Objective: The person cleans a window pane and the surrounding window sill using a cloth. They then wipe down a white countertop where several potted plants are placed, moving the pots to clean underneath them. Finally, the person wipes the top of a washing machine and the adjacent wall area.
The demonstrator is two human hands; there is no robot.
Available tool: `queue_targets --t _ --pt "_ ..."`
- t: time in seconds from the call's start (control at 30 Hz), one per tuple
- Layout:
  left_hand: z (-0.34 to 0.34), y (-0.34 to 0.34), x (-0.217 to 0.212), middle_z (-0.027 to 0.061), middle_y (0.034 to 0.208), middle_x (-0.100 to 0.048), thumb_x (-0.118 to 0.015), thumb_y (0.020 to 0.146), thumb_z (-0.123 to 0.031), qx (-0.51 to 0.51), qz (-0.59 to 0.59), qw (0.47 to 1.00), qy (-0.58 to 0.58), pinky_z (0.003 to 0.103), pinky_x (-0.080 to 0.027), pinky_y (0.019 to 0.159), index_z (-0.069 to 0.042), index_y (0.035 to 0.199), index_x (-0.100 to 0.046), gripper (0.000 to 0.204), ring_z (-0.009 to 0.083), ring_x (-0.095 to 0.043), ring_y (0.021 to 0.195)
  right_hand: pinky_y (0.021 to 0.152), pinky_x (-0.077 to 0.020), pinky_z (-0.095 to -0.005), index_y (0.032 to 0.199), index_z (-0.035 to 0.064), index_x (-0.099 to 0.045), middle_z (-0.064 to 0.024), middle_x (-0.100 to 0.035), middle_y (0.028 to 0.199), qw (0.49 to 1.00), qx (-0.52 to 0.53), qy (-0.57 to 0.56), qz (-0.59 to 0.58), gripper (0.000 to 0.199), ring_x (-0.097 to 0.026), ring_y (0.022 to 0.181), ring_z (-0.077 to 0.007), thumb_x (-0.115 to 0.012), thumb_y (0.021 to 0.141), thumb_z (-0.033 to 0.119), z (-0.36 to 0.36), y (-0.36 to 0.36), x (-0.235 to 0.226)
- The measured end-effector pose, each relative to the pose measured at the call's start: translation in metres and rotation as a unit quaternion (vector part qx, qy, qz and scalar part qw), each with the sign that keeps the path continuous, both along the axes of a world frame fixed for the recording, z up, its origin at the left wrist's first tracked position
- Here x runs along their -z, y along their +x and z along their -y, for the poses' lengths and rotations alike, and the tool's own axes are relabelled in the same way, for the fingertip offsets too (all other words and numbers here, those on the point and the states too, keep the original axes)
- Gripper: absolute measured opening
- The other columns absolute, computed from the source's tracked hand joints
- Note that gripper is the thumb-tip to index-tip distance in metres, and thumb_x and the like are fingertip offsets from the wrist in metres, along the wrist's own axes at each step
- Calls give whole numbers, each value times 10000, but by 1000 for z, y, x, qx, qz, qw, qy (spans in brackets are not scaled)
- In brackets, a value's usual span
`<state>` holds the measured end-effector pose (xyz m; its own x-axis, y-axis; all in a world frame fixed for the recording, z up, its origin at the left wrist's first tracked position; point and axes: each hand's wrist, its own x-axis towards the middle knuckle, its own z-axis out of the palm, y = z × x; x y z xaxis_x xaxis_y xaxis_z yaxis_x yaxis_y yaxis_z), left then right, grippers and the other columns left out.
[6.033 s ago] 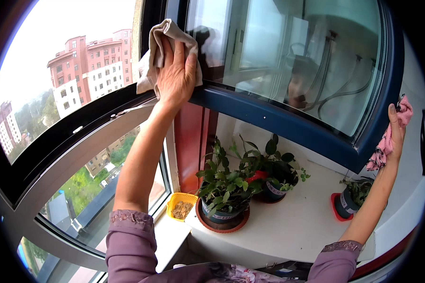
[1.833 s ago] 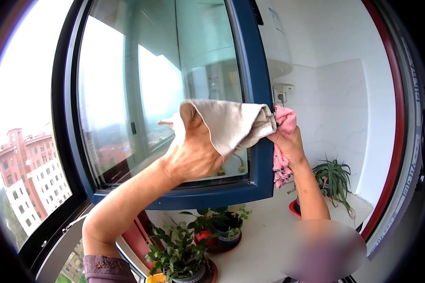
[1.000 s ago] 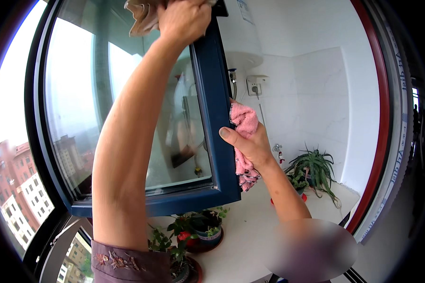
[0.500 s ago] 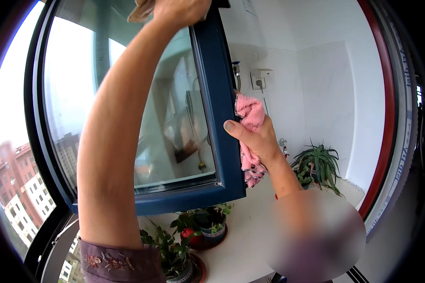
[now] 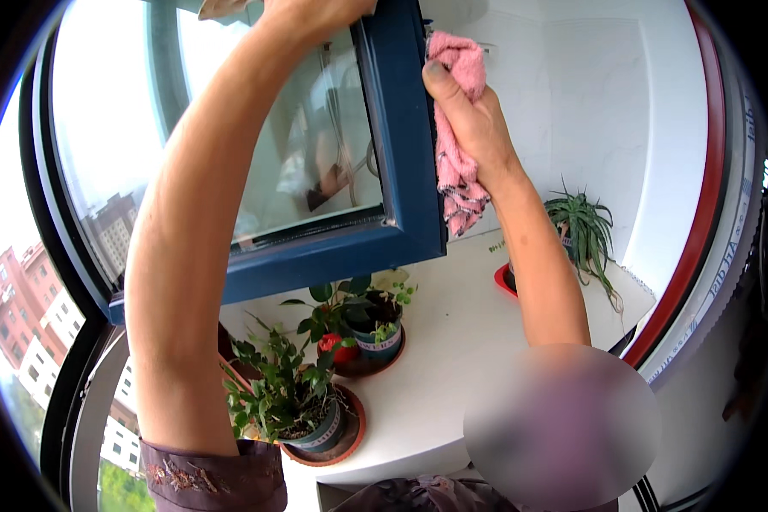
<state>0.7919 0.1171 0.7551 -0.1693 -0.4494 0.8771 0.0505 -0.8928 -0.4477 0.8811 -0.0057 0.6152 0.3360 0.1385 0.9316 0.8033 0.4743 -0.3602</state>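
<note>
Left hand [image 5: 320, 12] had moved up the blue sash [image 5: 408, 128] in 1.8 s, beige cloth [image 5: 228, 8] alongside, grip impossible to tell; right hand [image 5: 482, 132] clamped pink cloth [image 5: 458, 61] at the sash's right edge. Below it, 2 lettered pots [image 5: 382, 344] stood on white counter [image 5: 452, 346]; right of it, lettered strip [image 5: 715, 299].

Up near twelve o'clock I can see only part of the left hand [image 5: 320, 15], with a beige cloth [image 5: 222, 8] beside it. Around one, the right hand [image 5: 482, 132] grips a pink cloth [image 5: 459, 64] at the edge of the blue window frame [image 5: 411, 154]. On the white counter [image 5: 452, 341], one leafy plant [image 5: 286, 384] stands at seven, a second potted plant [image 5: 380, 341] at six. A spiky plant [image 5: 582, 224] sits at three; buildings [image 5: 34, 299] show at nine.
</note>
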Motion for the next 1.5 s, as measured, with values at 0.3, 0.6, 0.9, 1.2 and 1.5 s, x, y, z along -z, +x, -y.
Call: queue_targets --t 0.3,0.6,0.9,1.2,1.5 --pt "4 -40 163 195 1302 -500 -601 815 -48 36 -139 990 8 458 -365 997 -130 1296 -559 489 372 -469 1184 771 -463 -232 1067 -27 -619 -34 -633 969 995 -81 15 -61 348 -568 866 -98 -545 914 276 -5 15 -2" --pt "-3 -39 294 123 1341 -489 -543 829 -94 -200 -306 924 109 428 -364 1052 -107 1358 -465 534 268 -479 1228 659 -425 -204 997 19 -633 15 -565 748 999 12 46 4 508 -506 696 -68 -708 824 490 -8 29 -5" --pt "-68 -113 286 132 1331 -504 -533 911 -211 -4 -356 931 -85 423 -348 1066 -76 1327 -495 440 304 -466 1247 911 -360 -164 1222 63 -570 19 -581 1064 998 -19 47 21 511 -523 984 -41 -688 871 416 -4 59 -11" --pt "-55 -123 249 93 1424 -437 -527 915 -408 -233 -198 951 -52 467 -208 1120 -277 1432 -404 547 284 -393 1315 1080 -263 -218 1283 43 -540 19 -486 1315 984 29 66 163 451 -442 1221 -66 -628 924 302 -4 60 -20" --pt "-190 -214 267 177 1557 -166 -326 992 -498 -220 -160 935 -227 451 -147 1155 -212 1517 -207 609 378 -158 1430 1053 -262 -197 1209 30 -603 21 -504 1251 988 11 80 131 390 -460 1165 -54 -637 917 287 -7 55 -16"
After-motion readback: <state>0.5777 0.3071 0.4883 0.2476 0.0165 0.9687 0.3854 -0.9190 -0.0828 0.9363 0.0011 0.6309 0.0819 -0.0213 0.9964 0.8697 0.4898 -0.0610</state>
